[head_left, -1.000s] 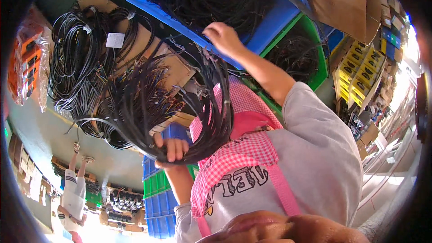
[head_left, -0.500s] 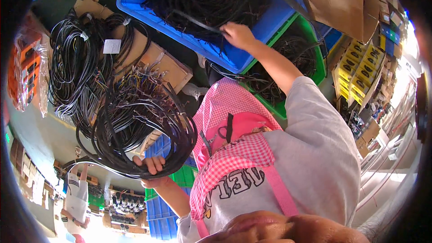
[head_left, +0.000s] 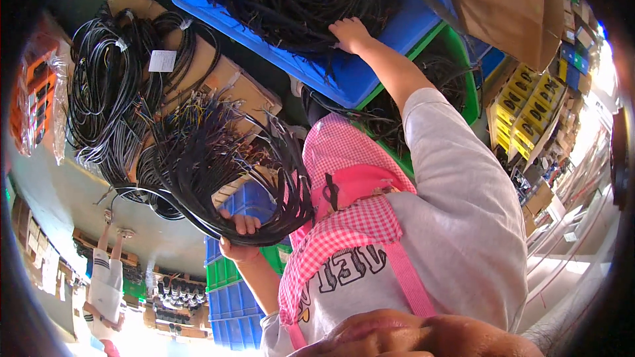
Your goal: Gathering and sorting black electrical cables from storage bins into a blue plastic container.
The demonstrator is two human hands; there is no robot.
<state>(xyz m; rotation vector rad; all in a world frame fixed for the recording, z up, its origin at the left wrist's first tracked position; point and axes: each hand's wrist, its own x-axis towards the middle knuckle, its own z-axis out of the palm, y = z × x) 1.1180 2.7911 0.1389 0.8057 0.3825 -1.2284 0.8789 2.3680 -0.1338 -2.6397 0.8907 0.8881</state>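
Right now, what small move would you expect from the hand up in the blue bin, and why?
Probably close the right hand on a few strands and lift them. It rests open on the tangled black cables in the blue bin, while the left hand grips a looped cable bundle.

A grey short-sleeved shirt (head_left: 456, 225) is worn, covered by a pink checked apron (head_left: 344, 231) with pink straps.

Left hand (head_left: 239, 237) clenched (grip seemingly tight), right hand (head_left: 350, 33) outstretched
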